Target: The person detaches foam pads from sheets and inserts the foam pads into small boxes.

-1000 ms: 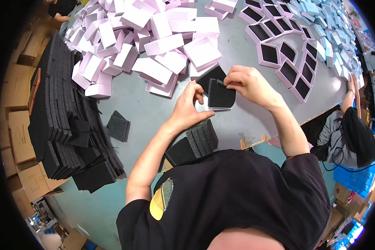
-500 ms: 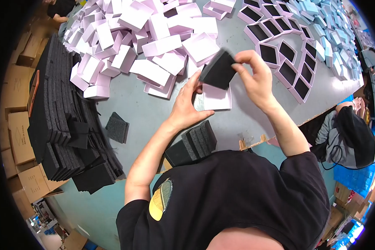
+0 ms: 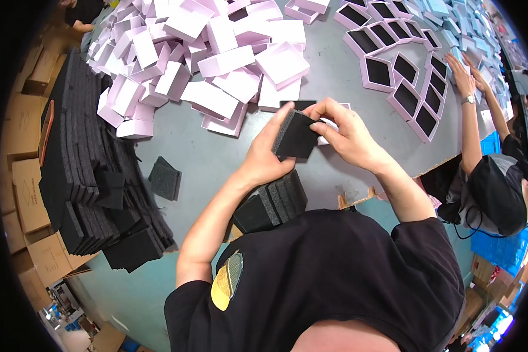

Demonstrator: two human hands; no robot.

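Note:
A black foam block [image 3: 297,136] is held tilted between my two hands over the table. My left hand [image 3: 265,151] grips its left edge, thumb below and fingers above. At its upper right corner, my right hand [image 3: 347,134] pinches it between thumb and fingers. Behind the block and my right hand, a lilac box [image 3: 325,141] is mostly hidden, and a dark strip shows above the block. Close to my body, below my left hand, stands a stack of black foam pieces [image 3: 278,201].
Loose lilac boxes [image 3: 223,61] are heaped at the back. Tall foam stacks [image 3: 79,141] line the left, near a small foam piece [image 3: 165,179]. To the right lie lilac boxes with black inserts [image 3: 405,100] and light-blue boxes [image 3: 452,41], with a co-worker's hands [image 3: 464,82] by them.
The foam block has come down and toward me, and my left hand now grips it too. My right hand has moved left and lower. A co-worker's arms now reach over the table at right.

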